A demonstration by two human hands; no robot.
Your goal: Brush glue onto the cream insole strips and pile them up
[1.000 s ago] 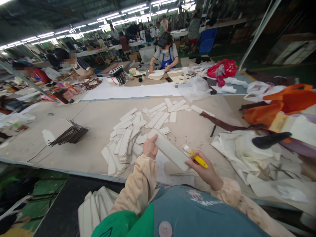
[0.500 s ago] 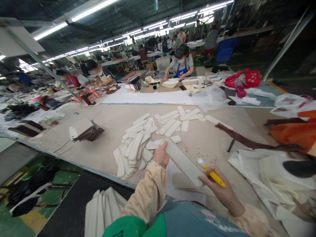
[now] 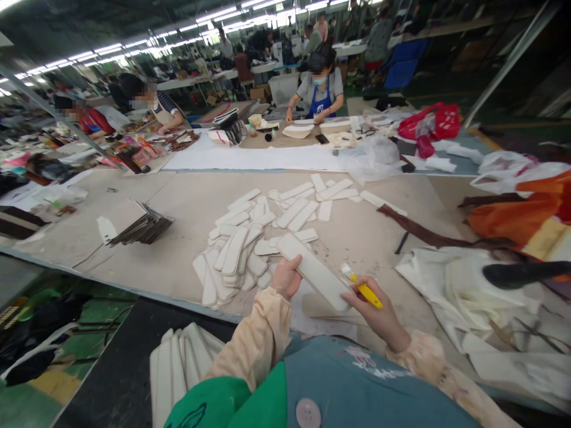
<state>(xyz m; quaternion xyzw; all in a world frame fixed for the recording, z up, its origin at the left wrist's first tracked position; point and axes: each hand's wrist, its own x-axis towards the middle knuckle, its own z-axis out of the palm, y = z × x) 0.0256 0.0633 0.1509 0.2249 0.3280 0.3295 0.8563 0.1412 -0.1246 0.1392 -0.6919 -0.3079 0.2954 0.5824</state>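
Note:
A long cream rounded strip (image 3: pixel 314 271) is held above the table edge between both hands. My left hand (image 3: pixel 285 277) grips its near-left side with closed fingers. My right hand (image 3: pixel 373 308) is closed on a yellow-handled brush (image 3: pixel 362 288) and also touches the strip's lower end. The brush's pale bristles point up and left beside the strip. Left of my hands, several more cream strips (image 3: pixel 241 245) are spread over the tan table (image 3: pixel 178 202).
A fanned stack of dark-edged panels (image 3: pixel 134 224) lies at the left. White cloth pieces (image 3: pixel 450 282), an orange bag (image 3: pixel 517 217) and a red bag (image 3: pixel 423 122) fill the right. More strips (image 3: pixel 178 368) are stacked beside my lap. Other people work at tables behind.
My hands keep the same hold on the strip and brush. The view swung right and back left; the things on the table stayed put.

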